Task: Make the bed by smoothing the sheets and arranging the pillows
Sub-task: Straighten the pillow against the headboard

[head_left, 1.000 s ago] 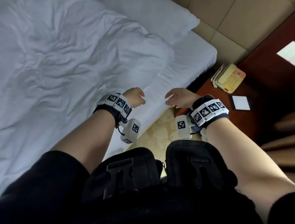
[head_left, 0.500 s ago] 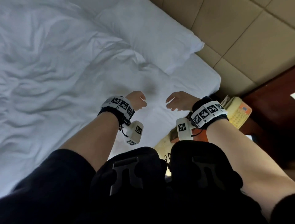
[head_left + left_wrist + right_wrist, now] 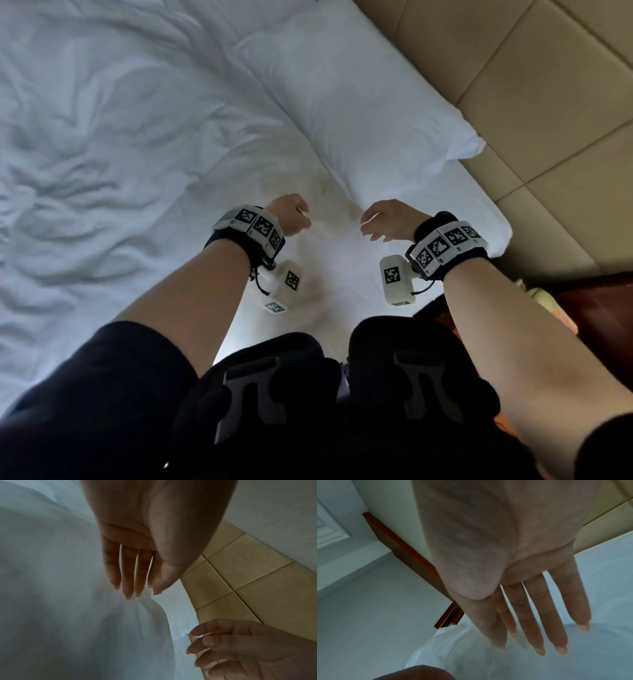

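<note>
Left hand (image 3: 289, 216) and right hand (image 3: 387, 221) side by side above the white sheet (image 3: 329, 274), just short of the pillow (image 3: 359, 113). Both grips apart, fingers (image 3: 537, 616) straight or slack, holding nothing. Pillow flat at the head of the bed, against the padded headboard (image 3: 534, 85) (tan panels). Crumpled duvet (image 3: 102, 137) to the left.

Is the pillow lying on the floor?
No, the pillow lies on the bed, up against the tan padded headboard.
</note>
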`<state>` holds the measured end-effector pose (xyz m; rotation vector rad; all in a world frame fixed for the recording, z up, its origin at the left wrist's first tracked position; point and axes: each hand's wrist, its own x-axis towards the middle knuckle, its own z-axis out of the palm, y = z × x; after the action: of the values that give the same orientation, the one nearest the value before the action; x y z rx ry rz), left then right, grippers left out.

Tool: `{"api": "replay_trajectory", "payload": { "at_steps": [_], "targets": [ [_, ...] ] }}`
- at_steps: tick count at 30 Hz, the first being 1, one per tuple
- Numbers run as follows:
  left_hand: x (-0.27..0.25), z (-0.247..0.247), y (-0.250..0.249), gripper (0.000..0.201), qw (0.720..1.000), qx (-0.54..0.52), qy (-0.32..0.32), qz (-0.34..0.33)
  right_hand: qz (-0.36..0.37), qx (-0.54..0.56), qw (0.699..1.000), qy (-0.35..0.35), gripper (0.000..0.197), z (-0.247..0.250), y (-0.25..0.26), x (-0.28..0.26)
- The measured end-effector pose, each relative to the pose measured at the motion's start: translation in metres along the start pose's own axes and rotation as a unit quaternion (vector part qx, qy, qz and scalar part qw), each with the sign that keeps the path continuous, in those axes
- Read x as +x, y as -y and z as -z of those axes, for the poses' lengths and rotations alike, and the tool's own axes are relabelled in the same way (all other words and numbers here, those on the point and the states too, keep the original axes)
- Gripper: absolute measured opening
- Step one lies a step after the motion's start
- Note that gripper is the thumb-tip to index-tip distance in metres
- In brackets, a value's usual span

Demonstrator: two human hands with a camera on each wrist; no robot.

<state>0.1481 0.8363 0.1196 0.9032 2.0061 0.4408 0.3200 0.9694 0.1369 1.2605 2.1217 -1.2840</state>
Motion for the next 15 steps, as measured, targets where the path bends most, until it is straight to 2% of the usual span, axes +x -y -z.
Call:
{"api": "replay_trajectory", "payload": {
  "at_steps": [6,10,12,15],
  "targets": [
    [0.059,0.030,-0.012,0.035,0.995,-0.034,-0.075,0.064,0.039,-0.038,0.997,0.052,0.012,0.035,0.029,0.090],
    [0.093,0.035,-0.021,0.049,0.983,-0.033,-0.167,0.068,0.039,-0.032,0.997,0.054,0.016,0.043,0.033,0.138],
    [0.102,0.034,-0.018,0.058,0.973,0.001,-0.214,0.082,0.031,-0.053,0.997,0.046,0.027,0.039,0.026,0.158],
    [0.108,0.027,-0.004,0.071,0.964,0.052,-0.230,0.125,0.014,-0.090,0.994,0.064,0.062,0.030,0.016,0.177]
  ]
}}
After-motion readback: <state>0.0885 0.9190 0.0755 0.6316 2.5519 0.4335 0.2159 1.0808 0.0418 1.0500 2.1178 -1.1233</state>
